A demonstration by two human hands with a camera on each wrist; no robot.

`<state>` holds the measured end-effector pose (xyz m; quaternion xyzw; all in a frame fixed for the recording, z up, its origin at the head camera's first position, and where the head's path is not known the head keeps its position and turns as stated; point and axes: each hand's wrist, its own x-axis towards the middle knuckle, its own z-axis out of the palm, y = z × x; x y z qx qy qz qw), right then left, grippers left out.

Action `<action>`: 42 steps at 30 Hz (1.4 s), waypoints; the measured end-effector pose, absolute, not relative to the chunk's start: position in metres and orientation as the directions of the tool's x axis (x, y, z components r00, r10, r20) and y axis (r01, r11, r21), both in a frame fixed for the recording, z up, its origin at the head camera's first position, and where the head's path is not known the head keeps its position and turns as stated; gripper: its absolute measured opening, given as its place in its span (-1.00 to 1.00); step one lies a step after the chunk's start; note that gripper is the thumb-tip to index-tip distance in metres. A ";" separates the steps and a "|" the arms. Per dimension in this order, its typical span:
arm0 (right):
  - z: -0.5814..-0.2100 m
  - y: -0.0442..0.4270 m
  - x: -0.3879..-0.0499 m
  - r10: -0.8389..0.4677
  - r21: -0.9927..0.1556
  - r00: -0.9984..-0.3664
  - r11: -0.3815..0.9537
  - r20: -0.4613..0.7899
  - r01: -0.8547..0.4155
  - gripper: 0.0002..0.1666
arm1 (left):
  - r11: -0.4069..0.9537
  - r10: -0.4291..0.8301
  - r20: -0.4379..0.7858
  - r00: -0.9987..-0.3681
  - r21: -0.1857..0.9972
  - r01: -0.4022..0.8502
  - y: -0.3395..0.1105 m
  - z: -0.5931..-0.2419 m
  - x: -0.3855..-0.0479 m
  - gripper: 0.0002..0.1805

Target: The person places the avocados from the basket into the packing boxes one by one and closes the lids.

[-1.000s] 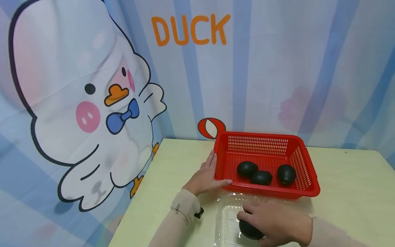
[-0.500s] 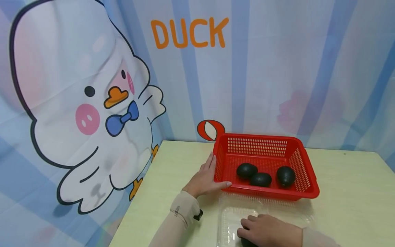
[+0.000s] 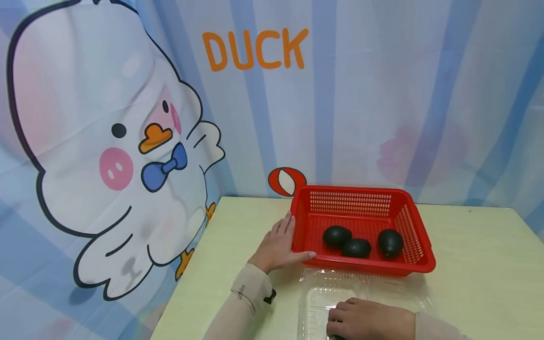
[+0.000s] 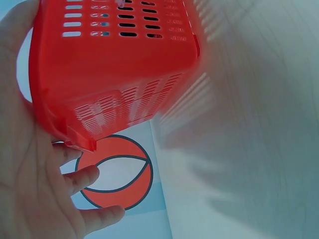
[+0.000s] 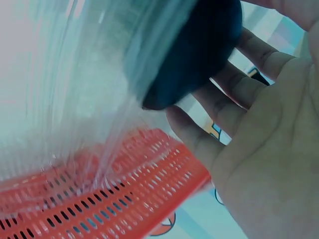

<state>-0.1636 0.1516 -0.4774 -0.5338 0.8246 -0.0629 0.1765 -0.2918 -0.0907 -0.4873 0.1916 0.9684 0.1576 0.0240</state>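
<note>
My left hand rests at the near left corner of a red plastic basket, fingers straight along its side and thumb over the front rim. In the left wrist view, the palm stands beside the basket's wall. Several dark green avocados are around; three lie in the basket, one of them an avocado at the right. My right hand is low over a clear plastic container, fingers bent round another avocado. That avocado, partly behind clear plastic in the right wrist view, is mostly hidden from the head view.
A pale yellow table carries everything. Behind it hangs a blue curtain printed with a duck and lettering, close to the basket's back. The clear container touches or nearly touches the basket's front; its right part is hard to make out.
My right hand has lowered with the avocado into the clear container and shifted slightly left, so the avocado shows less. The left hand stays at the basket; the head view has tilted slightly.
</note>
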 end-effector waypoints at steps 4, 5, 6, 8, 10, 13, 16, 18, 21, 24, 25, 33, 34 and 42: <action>-0.467 0.153 -0.164 -0.880 -0.300 -0.408 0.468 -0.243 -0.831 -0.37 | 0.885 0.379 0.015 -0.925 0.287 0.367 -0.092 -0.488 -0.293 0.38; -0.464 0.155 -0.164 -0.877 -0.300 -0.416 0.475 -0.242 -0.827 -0.36 | 0.886 0.380 0.017 -0.925 0.281 0.369 -0.092 -0.488 -0.293 0.38; -0.462 0.156 -0.164 -0.875 -0.301 -0.421 0.478 -0.238 -0.825 -0.35 | 0.886 0.381 0.019 -0.924 0.277 0.371 -0.092 -0.488 -0.293 0.38; -0.456 0.158 -0.165 -0.870 -0.312 -0.433 0.490 -0.235 -0.814 -0.35 | 0.884 0.383 0.027 -0.923 0.278 0.375 -0.092 -0.488 -0.293 0.37; -0.449 0.161 -0.167 -0.864 -0.307 -0.449 0.501 -0.226 -0.809 -0.35 | 0.883 0.385 0.029 -0.923 0.279 0.377 -0.092 -0.489 -0.294 0.36; -0.440 0.165 -0.171 -0.855 -0.326 -0.481 0.518 -0.192 -0.791 -0.39 | 0.882 0.380 0.028 -0.924 0.290 0.372 -0.091 -0.491 -0.295 0.36; -0.429 0.168 -0.177 -0.843 -0.339 -0.521 0.533 -0.134 -0.775 -0.44 | 0.880 0.376 0.024 -0.926 0.306 0.364 -0.091 -0.493 -0.294 0.37; -0.422 0.171 -0.182 -0.819 -0.356 -0.566 0.558 -0.093 -0.750 -0.45 | 0.878 0.374 0.022 -0.927 0.313 0.361 -0.091 -0.492 -0.294 0.37; -0.414 0.174 -0.194 -0.776 -0.359 -0.630 0.592 -0.014 -0.721 -0.53 | 0.877 0.373 0.026 -0.927 0.316 0.362 -0.090 -0.492 -0.295 0.35; -0.410 0.176 -0.210 -0.729 -0.324 -0.682 0.632 0.061 -0.704 -0.59 | 0.879 0.373 0.025 -0.927 0.312 0.362 -0.090 -0.493 -0.295 0.34; -0.410 0.176 -0.216 -0.718 -0.302 -0.690 0.641 0.089 -0.706 -0.61 | 0.880 0.372 0.023 -0.928 0.308 0.361 -0.090 -0.494 -0.295 0.35; -0.414 0.168 -0.269 -0.611 -0.178 -0.780 0.759 0.136 -0.626 -0.48 | 0.879 0.373 0.027 -0.927 0.310 0.362 -0.092 -0.496 -0.294 0.35; -0.416 0.167 -0.276 -0.603 -0.162 -0.787 0.771 0.129 -0.617 -0.45 | 0.878 0.374 0.027 -0.927 0.310 0.363 -0.092 -0.497 -0.294 0.35; -0.430 0.162 -0.324 -0.539 -0.114 -0.842 0.837 -0.009 -0.535 -0.16 | 0.878 0.373 0.035 -0.927 0.310 0.365 -0.090 -0.498 -0.296 0.36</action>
